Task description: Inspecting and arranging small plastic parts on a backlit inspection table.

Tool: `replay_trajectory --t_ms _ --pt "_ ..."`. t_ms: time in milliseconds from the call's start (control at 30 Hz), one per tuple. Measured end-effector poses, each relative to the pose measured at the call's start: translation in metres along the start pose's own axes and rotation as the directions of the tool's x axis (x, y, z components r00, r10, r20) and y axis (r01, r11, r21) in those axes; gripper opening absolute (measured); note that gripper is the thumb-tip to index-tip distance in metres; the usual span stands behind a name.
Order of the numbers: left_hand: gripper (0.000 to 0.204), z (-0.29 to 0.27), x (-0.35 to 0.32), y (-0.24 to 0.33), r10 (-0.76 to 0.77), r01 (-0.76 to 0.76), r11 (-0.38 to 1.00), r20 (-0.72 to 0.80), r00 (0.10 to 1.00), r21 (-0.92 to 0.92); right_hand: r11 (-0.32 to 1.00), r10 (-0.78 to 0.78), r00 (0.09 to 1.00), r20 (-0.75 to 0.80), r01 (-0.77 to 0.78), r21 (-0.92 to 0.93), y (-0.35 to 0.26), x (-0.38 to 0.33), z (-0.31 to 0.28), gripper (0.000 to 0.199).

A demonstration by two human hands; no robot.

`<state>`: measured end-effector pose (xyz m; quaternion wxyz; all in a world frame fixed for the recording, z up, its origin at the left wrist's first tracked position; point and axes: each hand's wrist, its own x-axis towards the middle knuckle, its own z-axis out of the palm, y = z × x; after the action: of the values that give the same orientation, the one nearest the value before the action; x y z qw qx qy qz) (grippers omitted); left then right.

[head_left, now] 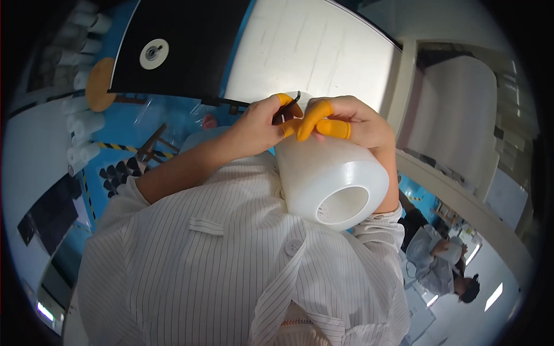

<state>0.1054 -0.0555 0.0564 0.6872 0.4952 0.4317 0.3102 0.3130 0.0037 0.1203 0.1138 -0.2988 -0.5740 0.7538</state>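
Note:
A white, slightly see-through hollow plastic vessel [314, 164] lies tilted against my striped coat, its round opening facing down and right. My left hand [259, 124], wearing yellow finger cots, is closed around a thin black curved tool [295, 99] at the vessel's far end. Part of that tool is hidden by the fingers, so its kind is unclear. My right hand [366, 124], also in yellow finger cots, has its fingers bent and pressed on the vessel's far end, close to the left fingertips. The vessel rests alongside my right forearm.
Beyond my hands stands a table with a white top [311, 46] and a black panel [190, 40] bearing a white disc [154, 54]. A round wooden stool [101, 85] and stacked white cylinders [86, 124] are at left. Another person [433, 259] holds a white vessel at lower right.

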Motion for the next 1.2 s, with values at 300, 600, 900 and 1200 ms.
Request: replay_trajectory --t_ms 300,600,900,1200 --pt "0.031 0.001 -0.025 0.010 -0.323 0.332 0.938 -0.100 0.941 0.097 0.904 -0.197 0.963 -0.183 0.251 0.346 0.021 -0.013 0.005 0.020" --pt "0.025 0.016 -0.049 0.051 0.011 0.001 0.996 -0.133 0.991 0.085 0.881 -0.253 0.872 -0.419 0.387 0.272 0.019 -0.028 0.023 0.022" --pt "0.075 0.046 -0.055 0.066 0.156 -0.173 0.920 0.077 0.985 0.352 0.893 -0.277 0.923 -0.267 0.350 0.283 0.023 -0.029 0.018 0.025" --pt "0.075 0.050 -0.050 0.069 -0.009 -0.008 0.924 0.042 0.999 0.383 0.848 -0.323 0.916 -0.240 0.392 0.357 0.025 -0.033 0.014 0.019"
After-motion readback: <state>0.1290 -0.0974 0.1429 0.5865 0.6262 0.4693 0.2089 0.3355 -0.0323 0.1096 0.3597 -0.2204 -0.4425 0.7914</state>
